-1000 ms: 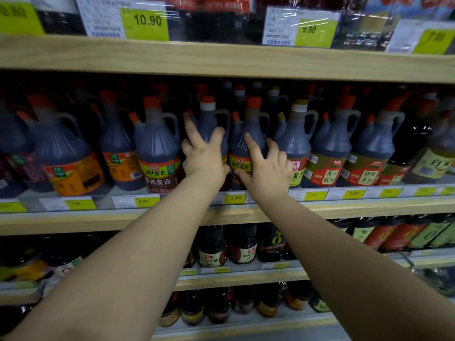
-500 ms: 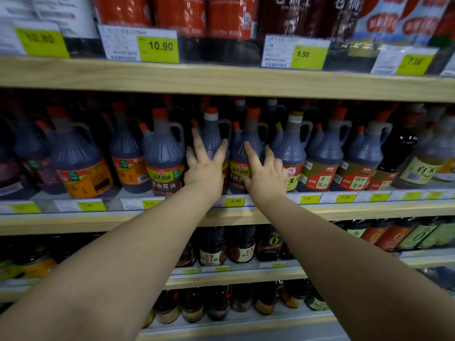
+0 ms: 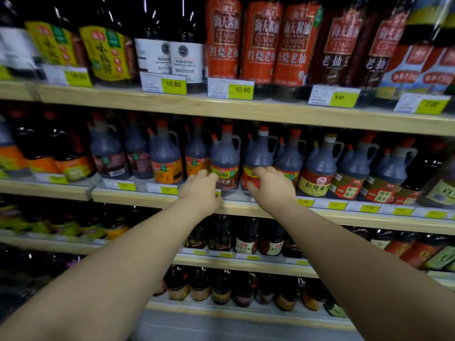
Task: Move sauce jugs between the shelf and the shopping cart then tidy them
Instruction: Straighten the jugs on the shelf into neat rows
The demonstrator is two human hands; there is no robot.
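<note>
Dark sauce jugs with orange caps and handles fill the middle shelf (image 3: pixel 138 197). My left hand (image 3: pixel 200 189) is at the shelf's front edge, its fingers curled round the lower left of a jug with a green-and-yellow label (image 3: pixel 225 153). My right hand (image 3: pixel 273 187) curls its fingers over the red label at the base of the neighbouring white-collared jug (image 3: pixel 259 152). Both jugs stand upright on the shelf. No shopping cart is in view.
More jugs (image 3: pixel 320 166) stand close on both sides. Tall red-label bottles (image 3: pixel 261 43) stand on the shelf above, whose wooden edge (image 3: pixel 246 112) hangs just over the jug caps. Smaller bottles (image 3: pixel 246 238) fill the lower shelves. Price tags line every shelf front.
Both hands have slid down from the jug bodies to their bases, and the flat, spread fingers are now curled. The view has tilted upward and moved a little to the left.
</note>
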